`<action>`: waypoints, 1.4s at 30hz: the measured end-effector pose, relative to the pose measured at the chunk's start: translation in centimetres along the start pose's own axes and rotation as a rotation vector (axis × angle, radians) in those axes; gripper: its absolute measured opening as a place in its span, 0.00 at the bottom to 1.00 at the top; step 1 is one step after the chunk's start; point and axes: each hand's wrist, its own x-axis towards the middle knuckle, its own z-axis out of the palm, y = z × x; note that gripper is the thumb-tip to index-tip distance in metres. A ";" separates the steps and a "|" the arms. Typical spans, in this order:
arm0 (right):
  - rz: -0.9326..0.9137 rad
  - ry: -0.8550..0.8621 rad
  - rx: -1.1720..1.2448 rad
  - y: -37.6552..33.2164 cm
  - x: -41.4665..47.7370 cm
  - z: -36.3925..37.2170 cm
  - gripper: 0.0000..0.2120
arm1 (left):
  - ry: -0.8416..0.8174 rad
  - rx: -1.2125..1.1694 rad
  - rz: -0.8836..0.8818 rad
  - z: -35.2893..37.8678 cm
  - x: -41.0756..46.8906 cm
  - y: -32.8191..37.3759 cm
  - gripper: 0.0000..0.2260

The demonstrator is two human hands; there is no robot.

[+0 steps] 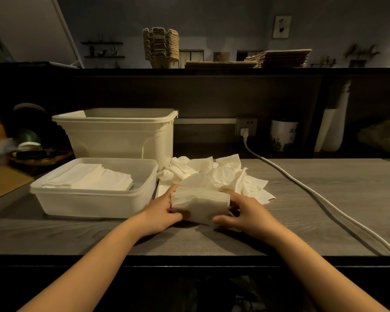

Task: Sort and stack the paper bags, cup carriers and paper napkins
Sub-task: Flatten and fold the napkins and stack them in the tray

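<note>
**Desk (351,185), items left to right**

1. Shallow tub (88,204), translucent white, on the desk's left half. Holds the stacked napkins (92,177), squared and lying flat, with bare floor left at the tub's right end.
2. Tall bin (122,136), cream, directly behind the tub. Its contents are not visible.
3. Cup carriers (160,48), nested in one upright stack on the upper shelf.
4. Left hand (161,213), fingers curled round the left end of the napkin bundle, thumb on the near face.
5. Napkin bundle (200,204), gripped between both hands just above the desk and near its front edge. Its long axis runs left to right.
6. Loose napkin heap (218,174), crumpled and unsorted, just beyond the bundle and touching the tall bin's corner.
7. Right hand (245,213), clasping the bundle's right end in the same way.
8. Paper bags (279,57), flat piles on the upper shelf.
9. White cable (324,200), trailing from a wall socket across the desk's right side.

Placement note: the tub lies left of the bundle and slightly farther back, so the left hand is nearer. The bundle's long axis probably already suits the tub's free right end.
</note>
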 end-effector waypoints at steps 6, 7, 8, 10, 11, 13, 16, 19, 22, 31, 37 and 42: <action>0.005 0.041 -0.088 0.3 0.2 -0.2 0.19 | 0.000 0.044 0.015 0.2 0.0 0.2 0.28; 0.014 0.042 -0.082 0.2 0.3 -0.3 0.19 | -0.012 0.043 0.030 0.2 -0.1 0.4 0.26; 0.018 0.038 -0.075 0.1 0.3 -0.3 0.19 | -0.024 0.044 0.046 0.1 -0.2 0.6 0.23; 0.036 0.015 -0.058 0.1 0.3 -0.3 0.19 | -0.034 0.039 0.067 -0.1 -0.2 0.9 0.19; 0.050 0.009 -0.044 0.0 0.3 -0.3 0.18 | -0.039 0.035 0.071 -0.2 -0.2 1.0 0.17; 0.071 0.003 0.050 -0.1 0.3 -0.4 0.16 | -0.047 0.011 0.072 -0.4 -0.4 1.4 0.15; 0.108 -0.015 0.299 -0.5 0.1 -0.5 0.12 | -0.022 -0.055 0.045 -1.0 -0.5 2.2 0.14; 0.218 0.010 0.613 -1.1 0.0 -0.7 0.06 | -0.005 -0.083 0.007 -2.0 -0.8 3.3 0.18; 0.329 0.028 0.809 -1.8 0.5 -0.9 0.07 | -0.005 -0.071 -0.022 -3.1 -1.6 4.7 0.19; 0.400 0.082 0.947 -6.9 5.5 0.9 0.07 | 0.221 -0.173 -0.119 -7.6 -3.6 4.1 0.14; 0.353 0.040 0.749 -10.1 9.5 2.9 0.05 | 0.312 -0.182 -0.189 -11.6 -4.9 2.1 0.09; 0.336 -0.048 0.621 -11.7 12.4 3.8 0.07 | 0.357 -0.157 -0.309 -14.0 -5.5 0.9 0.07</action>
